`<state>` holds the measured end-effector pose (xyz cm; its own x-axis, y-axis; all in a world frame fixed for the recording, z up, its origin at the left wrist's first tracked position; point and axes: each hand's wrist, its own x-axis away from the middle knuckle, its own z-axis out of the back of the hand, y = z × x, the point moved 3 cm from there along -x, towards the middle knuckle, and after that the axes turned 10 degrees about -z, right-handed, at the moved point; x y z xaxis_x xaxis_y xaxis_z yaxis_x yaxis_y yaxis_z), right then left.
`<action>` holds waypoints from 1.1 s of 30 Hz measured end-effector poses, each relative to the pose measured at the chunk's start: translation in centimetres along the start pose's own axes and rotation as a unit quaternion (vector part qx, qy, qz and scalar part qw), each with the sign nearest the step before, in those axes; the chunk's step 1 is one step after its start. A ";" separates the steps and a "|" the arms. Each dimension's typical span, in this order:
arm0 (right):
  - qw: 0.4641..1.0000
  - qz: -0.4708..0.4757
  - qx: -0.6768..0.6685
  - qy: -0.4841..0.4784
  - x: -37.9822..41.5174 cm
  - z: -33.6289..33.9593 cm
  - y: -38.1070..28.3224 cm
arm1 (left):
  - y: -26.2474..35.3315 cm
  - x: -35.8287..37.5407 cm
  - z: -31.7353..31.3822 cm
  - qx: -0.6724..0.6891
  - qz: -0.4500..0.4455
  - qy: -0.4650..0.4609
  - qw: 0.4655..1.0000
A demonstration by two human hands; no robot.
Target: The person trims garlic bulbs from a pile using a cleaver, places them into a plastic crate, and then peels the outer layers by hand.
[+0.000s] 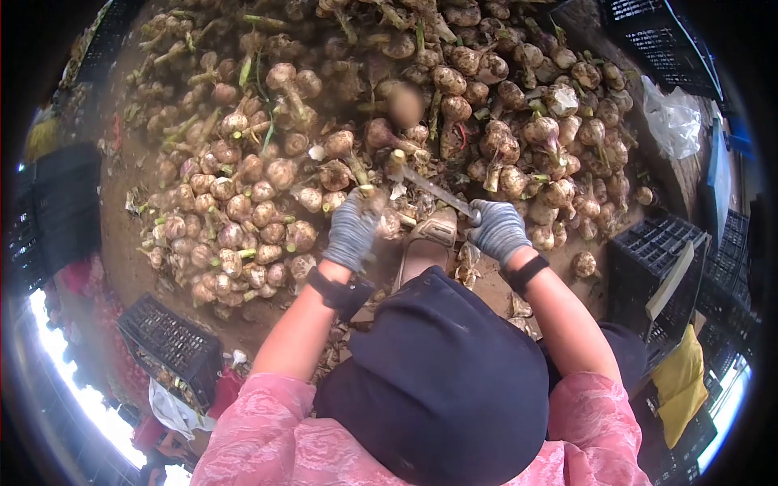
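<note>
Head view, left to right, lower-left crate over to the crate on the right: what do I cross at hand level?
Black crate → gloved left hand → knife → gloved right hand → loose garlic bulb → right-side black crate

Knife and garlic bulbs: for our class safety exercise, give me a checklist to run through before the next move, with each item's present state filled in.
1. Knife gripped by the right hand: ok, fingers closed around the handle end.
2. Gloves on both hands: ok, both grey.
3. Knife apart from the left hand: ok, a gap shows in this view.
4. Left hand's hold on a stem or bulb: cannot tell, its fingertips are blurred.
5. Shoe safely away from the knife: cannot tell, they look close and the height between is unclear.
6. Garlic bulbs within reach: ok, heaped ahead of both hands.
</note>
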<state>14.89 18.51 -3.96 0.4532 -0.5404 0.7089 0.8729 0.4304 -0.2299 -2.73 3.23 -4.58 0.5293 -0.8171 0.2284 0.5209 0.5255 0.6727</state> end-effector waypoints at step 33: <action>0.880 0.032 -0.459 -0.118 -1.9 -2.5 -5.7 | 0.9 2.2 -1.8 0.176 0.049 -0.163 0.970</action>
<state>9.50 15.24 -5.68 0.5517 -0.3236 0.7687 0.6745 -0.3691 -0.6394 0.08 2.35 -4.72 0.2950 -0.8292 0.4747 0.1875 0.5374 0.8222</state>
